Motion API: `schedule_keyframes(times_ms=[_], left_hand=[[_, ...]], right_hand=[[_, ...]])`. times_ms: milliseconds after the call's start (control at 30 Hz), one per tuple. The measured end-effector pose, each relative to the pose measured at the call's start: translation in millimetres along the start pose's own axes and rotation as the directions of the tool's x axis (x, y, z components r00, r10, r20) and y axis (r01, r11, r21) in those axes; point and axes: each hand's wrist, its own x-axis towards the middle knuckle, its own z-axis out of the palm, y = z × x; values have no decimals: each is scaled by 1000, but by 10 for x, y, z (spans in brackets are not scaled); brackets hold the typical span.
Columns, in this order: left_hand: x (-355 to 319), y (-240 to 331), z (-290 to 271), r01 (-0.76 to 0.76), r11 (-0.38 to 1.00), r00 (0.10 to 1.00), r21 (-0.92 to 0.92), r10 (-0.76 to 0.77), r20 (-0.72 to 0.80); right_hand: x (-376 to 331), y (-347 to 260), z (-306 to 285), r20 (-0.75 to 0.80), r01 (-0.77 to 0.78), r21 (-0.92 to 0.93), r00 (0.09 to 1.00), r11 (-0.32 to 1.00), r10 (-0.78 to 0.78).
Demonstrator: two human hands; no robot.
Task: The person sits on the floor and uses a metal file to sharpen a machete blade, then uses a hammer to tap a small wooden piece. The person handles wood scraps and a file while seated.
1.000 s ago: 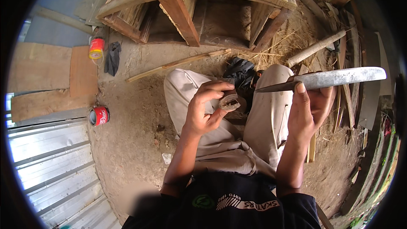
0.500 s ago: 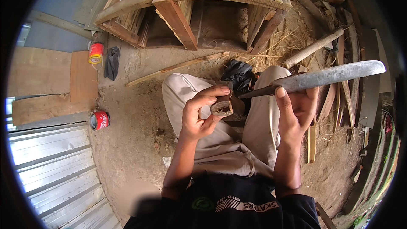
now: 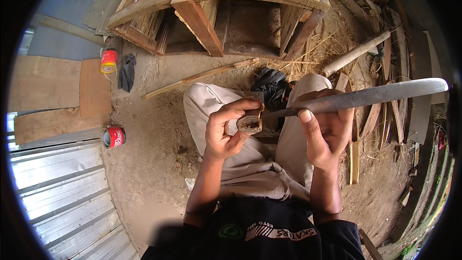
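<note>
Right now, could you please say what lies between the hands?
In the head view: the blade's narrow tang, pointing from the right hand toward the hollow brown piece in the left hand; contact is unclear.

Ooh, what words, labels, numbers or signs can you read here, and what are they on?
I won't copy the wording, but here is where it stands:
Black shirt: pale lettering with a number, upside down, and a round green emblem.
Red can: large white lettering, only partly visible.
Red and yellow can: too small to read.
Blade: none that I can see.
</note>
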Motion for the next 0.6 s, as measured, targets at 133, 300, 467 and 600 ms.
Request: schedule_keyframes(times_ms=[133,300,467,600], left_hand=[[-15,-14,-32,37,999,998,-8,-37,52],[-18,35,-6,147,988,989,-36,-146,26],[47,145,48,410,910,912,-65,-408,32],[146,150,45,562,824,825,-67,-553,121]], right_hand=[[-5,-30,-21,-4,-21,-1,1000,1000,21],[10,-27,-30,34,80,-32,996,996,-79],[60,20,-7,-87,61,-151,993,987,-75],[127,84,-40,-116,-172,-170,981,970,154]])
